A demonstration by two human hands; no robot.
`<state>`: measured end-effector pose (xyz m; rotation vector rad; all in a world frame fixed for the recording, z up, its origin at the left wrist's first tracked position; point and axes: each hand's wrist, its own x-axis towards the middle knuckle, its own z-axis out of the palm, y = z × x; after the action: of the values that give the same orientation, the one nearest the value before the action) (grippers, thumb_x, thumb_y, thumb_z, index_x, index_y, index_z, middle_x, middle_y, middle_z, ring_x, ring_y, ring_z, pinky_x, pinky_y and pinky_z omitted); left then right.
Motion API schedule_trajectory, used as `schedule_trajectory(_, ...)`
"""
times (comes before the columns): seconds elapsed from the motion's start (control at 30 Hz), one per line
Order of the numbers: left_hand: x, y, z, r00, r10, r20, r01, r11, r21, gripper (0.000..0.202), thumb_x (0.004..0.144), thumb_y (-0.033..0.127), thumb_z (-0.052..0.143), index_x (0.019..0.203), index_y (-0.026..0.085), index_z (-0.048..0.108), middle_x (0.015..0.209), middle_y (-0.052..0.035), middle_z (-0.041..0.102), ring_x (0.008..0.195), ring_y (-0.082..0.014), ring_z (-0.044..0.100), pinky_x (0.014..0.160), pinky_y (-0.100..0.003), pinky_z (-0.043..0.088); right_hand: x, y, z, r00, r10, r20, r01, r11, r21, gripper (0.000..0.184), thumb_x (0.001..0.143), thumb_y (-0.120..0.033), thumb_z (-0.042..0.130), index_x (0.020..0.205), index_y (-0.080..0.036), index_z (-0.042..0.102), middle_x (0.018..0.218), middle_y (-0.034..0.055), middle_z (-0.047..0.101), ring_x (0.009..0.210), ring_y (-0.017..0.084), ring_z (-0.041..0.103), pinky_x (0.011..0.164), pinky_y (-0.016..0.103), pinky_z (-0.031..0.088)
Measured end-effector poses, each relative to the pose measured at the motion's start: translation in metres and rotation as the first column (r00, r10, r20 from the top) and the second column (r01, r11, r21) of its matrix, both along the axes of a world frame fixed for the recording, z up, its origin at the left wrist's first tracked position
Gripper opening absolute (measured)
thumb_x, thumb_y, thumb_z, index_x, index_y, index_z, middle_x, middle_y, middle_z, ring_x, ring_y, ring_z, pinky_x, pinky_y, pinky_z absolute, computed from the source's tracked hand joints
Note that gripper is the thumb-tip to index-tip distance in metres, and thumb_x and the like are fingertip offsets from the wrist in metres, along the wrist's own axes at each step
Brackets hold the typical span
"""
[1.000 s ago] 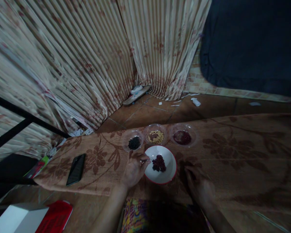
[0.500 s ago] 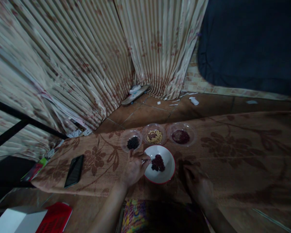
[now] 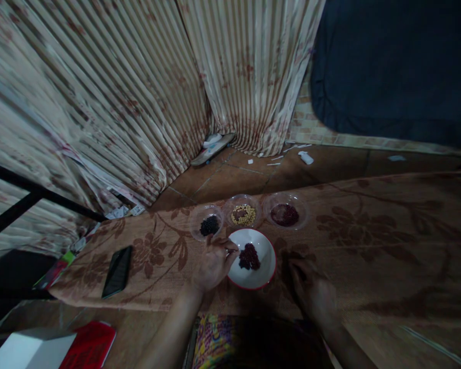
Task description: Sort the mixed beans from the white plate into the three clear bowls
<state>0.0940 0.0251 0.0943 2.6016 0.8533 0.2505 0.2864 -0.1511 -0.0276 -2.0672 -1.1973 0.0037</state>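
A white bowl with a red rim (image 3: 267, 266) stands on the cloth, holding a heap of dark red beans (image 3: 251, 255) with a few black ones at its lower left. My left hand (image 3: 212, 264) is at the bowl's left rim, its thumb and index finger pinched on a thin shiny tool whose tip points over the bowl. Behind it are three clear plastic dishes: one with black beans (image 3: 209, 225), one with yellow beans (image 3: 249, 215) and one with dark red beans (image 3: 286, 215). To the right of the bowl, my right hand (image 3: 315, 292) rests in shadow, fingers loosely apart, nothing visible in them.
A black phone (image 3: 117, 271) lies on the patterned brown cloth (image 3: 361, 256) to the left. Striped curtains (image 3: 138, 77) hang beyond the table. A skateboard (image 3: 212, 148) and white scraps are on the floor there. A white box (image 3: 30, 348) sits at the lower left.
A few black beans now show more distinctly at the lower left of the red heap. My left hand stays at the bowl's rim; my right hand has barely moved. The view has shifted slightly.
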Motion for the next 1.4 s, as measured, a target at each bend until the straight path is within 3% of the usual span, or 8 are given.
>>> schedule_trajectory(0.27, -0.002, 0.005, -0.011, 0.999, 0.016, 0.041, -0.017, 0.999, 0.032, 0.015, 0.094, 0.03, 0.055, 0.094, 0.023, 0.069, 0.106, -0.0025, 0.073, 0.108, -0.0215, 0.064, 0.116, -0.048, 0.024, 0.0, 0.0, -0.001, 0.999, 0.017, -0.047, -0.016, 1.0, 0.005, 0.028, 0.096, -0.037, 0.045, 0.1, -0.022, 0.068, 0.102, 0.0056, 0.071, 0.089, 0.02, 0.067, 0.079, 0.032, 0.05)
schedule_trajectory(0.5, 0.0, 0.006, -0.011, 0.989, 0.092, 0.117, -0.091, 0.996, -0.007, 0.01, 0.091, 0.024, 0.059, 0.09, 0.022, 0.068, 0.093, -0.0015, 0.075, 0.096, -0.021, 0.068, 0.112, -0.049, 0.032, 0.0, 0.0, -0.002, 0.998, 0.004, -0.058, -0.005, 1.0, -0.011, 0.028, 0.096, -0.036, 0.044, 0.101, -0.022, 0.068, 0.104, 0.006, 0.071, 0.087, 0.02, 0.067, 0.078, 0.033, 0.051)
schedule_trajectory(0.77, -0.001, 0.01, -0.005, 0.947, 0.158, 0.28, -0.14, 0.987, -0.085, 0.012, 0.089, 0.028, 0.062, 0.088, 0.021, 0.071, 0.091, -0.0055, 0.074, 0.085, -0.0197, 0.069, 0.083, -0.033, 0.054, -0.001, 0.001, 0.0, 0.995, 0.001, -0.098, -0.003, 1.0, -0.025, 0.027, 0.096, -0.034, 0.044, 0.101, -0.022, 0.068, 0.104, 0.0071, 0.07, 0.089, 0.021, 0.067, 0.08, 0.033, 0.051)
schedule_trajectory(0.87, 0.014, 0.014, 0.01, 0.937, 0.158, 0.313, -0.131, 0.986, -0.106, 0.014, 0.088, 0.03, 0.063, 0.087, 0.02, 0.073, 0.09, -0.0062, 0.076, 0.081, -0.0193, 0.07, 0.072, -0.029, 0.055, -0.002, 0.002, 0.003, 0.994, 0.01, -0.109, -0.013, 1.0, -0.028, 0.025, 0.095, -0.032, 0.045, 0.101, -0.023, 0.068, 0.105, 0.0064, 0.07, 0.09, 0.02, 0.067, 0.082, 0.033, 0.051)
schedule_trajectory(1.0, 0.059, 0.026, 0.028, 0.917, 0.103, 0.385, -0.065, 0.992, -0.112, 0.017, 0.087, 0.03, 0.064, 0.08, 0.02, 0.075, 0.092, -0.0059, 0.077, 0.079, -0.0179, 0.071, 0.072, -0.027, 0.055, -0.002, 0.004, 0.005, 0.994, 0.01, -0.106, -0.012, 1.0, -0.016, 0.024, 0.094, -0.028, 0.046, 0.098, -0.024, 0.069, 0.1, 0.0055, 0.071, 0.09, 0.02, 0.067, 0.082, 0.032, 0.05)
schedule_trajectory(1.2, 0.135, 0.043, 0.018, 0.937, 0.099, 0.336, -0.059, 0.99, -0.126, 0.018, 0.089, 0.024, 0.059, 0.087, 0.019, 0.076, 0.093, -0.0055, 0.078, 0.088, -0.0193, 0.072, 0.083, -0.029, 0.054, -0.003, 0.004, 0.008, 0.995, 0.0, -0.099, -0.001, 1.0, -0.004, 0.023, 0.093, -0.026, 0.046, 0.097, -0.023, 0.069, 0.098, 0.0054, 0.071, 0.085, 0.019, 0.068, 0.077, 0.03, 0.051)
schedule_trajectory(1.3, 0.139, 0.039, 0.011, 0.955, 0.095, 0.281, -0.068, 0.992, -0.104, 0.017, 0.088, 0.024, 0.06, 0.087, 0.02, 0.077, 0.09, -0.005, 0.078, 0.087, -0.0205, 0.073, 0.082, -0.03, 0.055, -0.003, 0.004, 0.011, 0.997, -0.003, -0.083, 0.003, 1.0, 0.0, 0.024, 0.093, -0.027, 0.045, 0.096, -0.023, 0.069, 0.098, 0.006, 0.071, 0.084, 0.019, 0.068, 0.076, 0.031, 0.052)
schedule_trajectory(1.4, 0.112, 0.032, 0.011, 0.944, 0.126, 0.306, -0.098, 0.99, -0.106, 0.019, 0.089, 0.027, 0.059, 0.089, 0.021, 0.077, 0.09, -0.0039, 0.078, 0.086, -0.0207, 0.072, 0.08, -0.031, 0.056, -0.003, 0.003, 0.012, 0.997, 0.01, -0.075, -0.009, 1.0, 0.012, 0.025, 0.094, -0.026, 0.044, 0.097, -0.022, 0.068, 0.098, 0.0073, 0.071, 0.086, 0.02, 0.067, 0.078, 0.032, 0.052)
